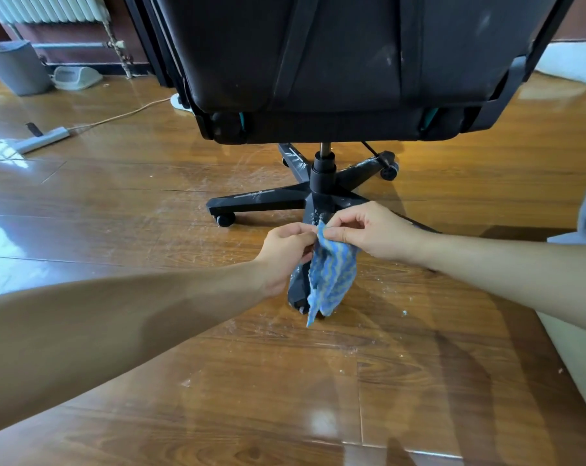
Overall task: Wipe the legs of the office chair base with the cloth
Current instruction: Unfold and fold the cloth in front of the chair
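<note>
The wooden floor [117, 203] fills most of your view, glossy, with pale specks scattered around the centre. Above it, the black office chair [335, 55] takes up the top middle of the frame, its back facing you. Below the seat, at centre, sits the chair base [322, 183]; its legs spread outward and carry white dust, most clearly on the leg reaching toward the left [261, 198].

A grey bin [14, 67] stands in the upper left, under a white radiator [46, 8].

Your left hand [285, 250] and right hand [372, 230] meet just below centre, in front of the base. Both pinch the top edge of the cloth [333, 274]: your right thumb and forefinger are pressed together on its upper corner, and your left fingers are curled in against its left edge. The blue and yellow striped cloth hangs down folded in front of the nearest leg [296, 284]; you cannot tell whether it touches that leg.

A grey power strip [44, 138] lies at the left edge.
</note>
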